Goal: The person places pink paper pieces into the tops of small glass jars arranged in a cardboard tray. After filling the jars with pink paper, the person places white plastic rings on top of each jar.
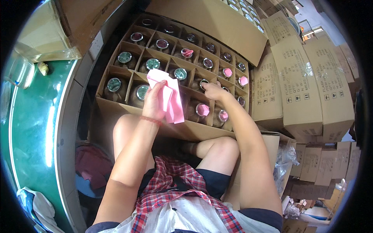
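Note:
A divided cardboard carton (192, 126) stands before my knees, its cells filled with upright glass flask refills (114, 84) that show round, silvery mouths. My left hand (153, 102) pinches several pink paper sheets (174, 103) above the near rows, thumb on top. Over the middle of the carton, my right hand (216, 91) has its fingers at the mouth of one flask refill (204, 83); whether they hold anything is hidden. Pieces of folded pink paper (202, 110) stick out of several other mouths, some near the right side.
Behind the carton a raised cardboard flap (209, 26) partly hides another box of flasks (247, 14). Stacked printed cartons (297, 78) line the right. At left runs a green-topped table (35, 116), with a blue basin (87, 186) holding dark pink material beside it.

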Action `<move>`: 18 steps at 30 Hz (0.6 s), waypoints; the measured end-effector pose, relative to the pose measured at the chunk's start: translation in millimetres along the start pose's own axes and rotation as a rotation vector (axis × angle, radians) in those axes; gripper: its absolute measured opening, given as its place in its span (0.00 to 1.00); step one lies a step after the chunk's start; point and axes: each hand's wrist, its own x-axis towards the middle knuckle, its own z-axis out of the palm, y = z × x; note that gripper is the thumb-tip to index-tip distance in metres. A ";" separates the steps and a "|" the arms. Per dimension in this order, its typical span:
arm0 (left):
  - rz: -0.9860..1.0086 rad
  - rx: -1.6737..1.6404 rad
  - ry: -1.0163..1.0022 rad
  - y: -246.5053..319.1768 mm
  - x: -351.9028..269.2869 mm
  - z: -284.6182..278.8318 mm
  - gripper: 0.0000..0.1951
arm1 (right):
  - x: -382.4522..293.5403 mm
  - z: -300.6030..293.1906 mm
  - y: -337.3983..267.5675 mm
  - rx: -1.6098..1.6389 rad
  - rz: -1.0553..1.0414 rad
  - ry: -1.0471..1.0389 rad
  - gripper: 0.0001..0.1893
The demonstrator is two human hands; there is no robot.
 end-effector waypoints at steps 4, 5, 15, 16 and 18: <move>0.012 -0.029 -0.012 6.2 4.1 -10.8 0.19 | -44.2 -4.7 -23.9 0.060 -0.156 0.543 0.17; -0.004 -0.025 -0.019 9.8 -0.4 -7.2 0.20 | -56.8 -9.6 -36.8 0.196 -0.194 0.653 0.17; 0.030 -0.169 -0.104 15.0 -18.8 5.5 0.19 | -74.4 34.5 -133.2 1.322 -0.384 0.471 0.07; 0.050 -0.138 -0.044 15.5 -20.8 8.3 0.19 | -74.3 28.5 -130.4 1.301 -0.368 0.507 0.06; 0.026 -0.060 -0.055 18.4 -19.0 7.0 0.18 | -78.5 15.9 -124.9 1.261 -0.345 0.568 0.06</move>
